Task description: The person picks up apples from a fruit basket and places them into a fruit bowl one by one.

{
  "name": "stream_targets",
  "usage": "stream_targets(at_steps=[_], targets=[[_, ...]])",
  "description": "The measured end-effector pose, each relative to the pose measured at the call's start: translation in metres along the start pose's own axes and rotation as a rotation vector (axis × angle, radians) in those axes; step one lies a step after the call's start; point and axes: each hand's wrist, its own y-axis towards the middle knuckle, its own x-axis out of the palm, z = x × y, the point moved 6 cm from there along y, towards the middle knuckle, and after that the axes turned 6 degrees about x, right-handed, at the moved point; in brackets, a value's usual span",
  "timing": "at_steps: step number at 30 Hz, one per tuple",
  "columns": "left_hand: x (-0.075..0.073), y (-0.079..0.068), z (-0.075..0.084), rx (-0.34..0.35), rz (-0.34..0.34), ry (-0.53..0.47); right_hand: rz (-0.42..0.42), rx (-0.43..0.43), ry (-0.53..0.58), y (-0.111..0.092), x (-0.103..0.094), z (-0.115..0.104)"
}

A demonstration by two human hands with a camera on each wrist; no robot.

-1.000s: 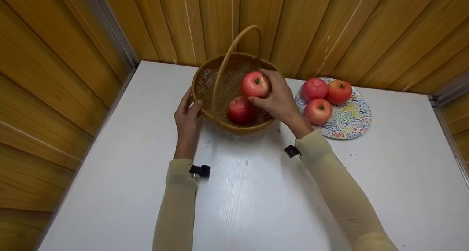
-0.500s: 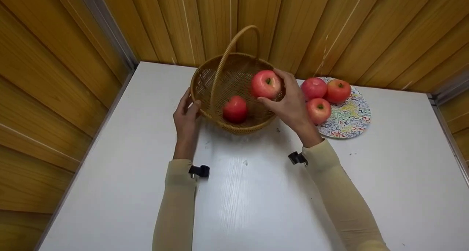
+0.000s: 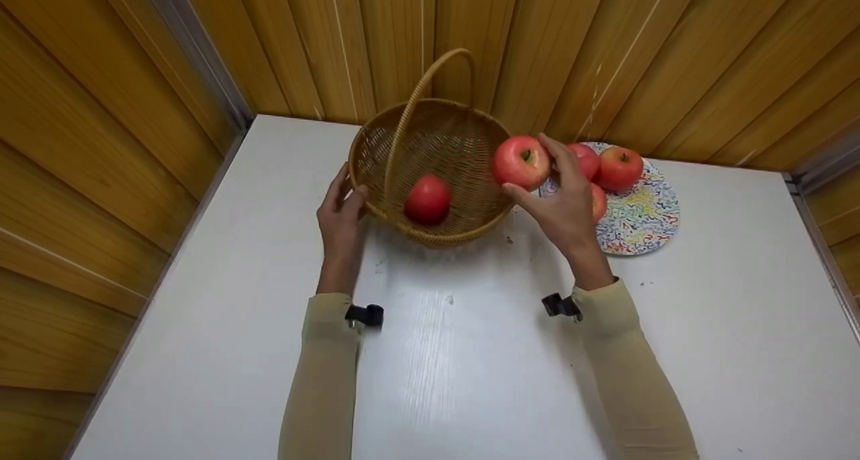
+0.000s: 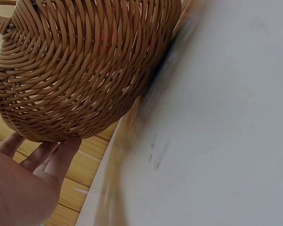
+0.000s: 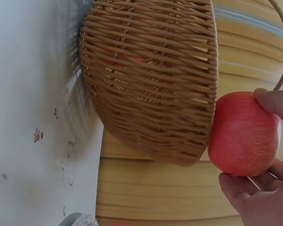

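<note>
The held apple (image 3: 517, 168) has come right in the head view, to the edge of the basket (image 3: 440, 238), the plate (image 3: 638, 225) just past the right hand (image 3: 564, 201). Left wrist: the left hand (image 4: 26, 188) grips the basket. Right wrist: fingers (image 5: 233, 190) pinch the apple.

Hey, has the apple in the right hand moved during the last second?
Yes, in the head view the held apple has moved rightward, toward the patterned plate.

White table (image 3: 457, 366) against wood-plank wall (image 3: 537, 37); grey corner strip (image 3: 196, 50).
</note>
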Motion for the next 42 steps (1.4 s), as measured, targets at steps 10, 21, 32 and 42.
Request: stream_targets(at_steps=[10,21,32,42], targets=[[-0.001,-0.001,0.001,0.017,0.002,0.034,0.101,0.108,0.027,-0.011,-0.032,0.023],[0.0,0.0,0.003,0.003,0.014,0.006,0.179,0.233,-0.013,-0.012,-0.065,0.041],[-0.003,0.0,0.001,0.006,0.015,0.017,0.265,0.302,-0.027,-0.008,-0.1,0.063],[-0.002,0.0,0.002,0.031,0.01,0.048,0.313,0.369,-0.025,-0.007,-0.127,0.076]])
